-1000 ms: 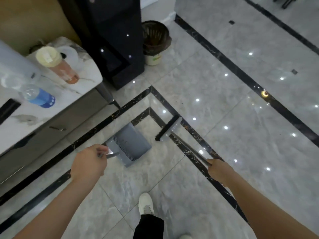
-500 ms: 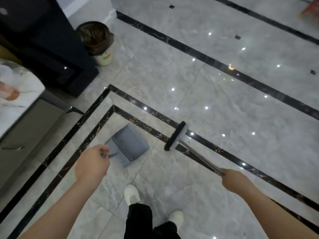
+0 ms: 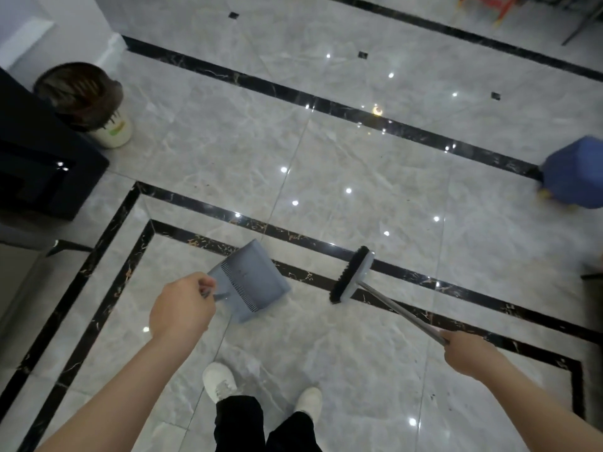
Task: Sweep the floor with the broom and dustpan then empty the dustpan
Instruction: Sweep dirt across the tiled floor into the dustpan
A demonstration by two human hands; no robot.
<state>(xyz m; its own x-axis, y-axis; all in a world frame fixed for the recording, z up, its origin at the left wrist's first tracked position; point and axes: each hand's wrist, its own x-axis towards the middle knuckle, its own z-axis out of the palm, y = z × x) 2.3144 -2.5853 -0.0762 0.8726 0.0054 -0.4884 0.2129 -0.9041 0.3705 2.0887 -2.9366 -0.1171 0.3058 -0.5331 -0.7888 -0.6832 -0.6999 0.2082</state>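
My left hand [image 3: 181, 309] grips the handle of a grey-blue dustpan [image 3: 253, 283], which hangs low over the grey marble floor with its comb edge toward me. My right hand [image 3: 465, 352] grips the metal pole of a broom [image 3: 352, 275]. The broom's black-bristled head sits over the black inlay stripe, right of the dustpan and apart from it. A waste bin [image 3: 98, 102] with a dark liner stands at the far left, beside a black cabinet. Small dark specks lie on the tiles beyond the stripe.
A black cabinet [image 3: 39, 164] juts in from the left edge. A blue stool-like object [image 3: 576, 172] stands at the right edge, and red furniture legs [image 3: 489, 8] show at the top right. My two white shoes [image 3: 222, 381] stand just behind the dustpan.
The view has swung right: the counter with bottles has left the frame and the bin shifted left. Dustpan and broom stay in my hands, the broom head now farther right of the pan.
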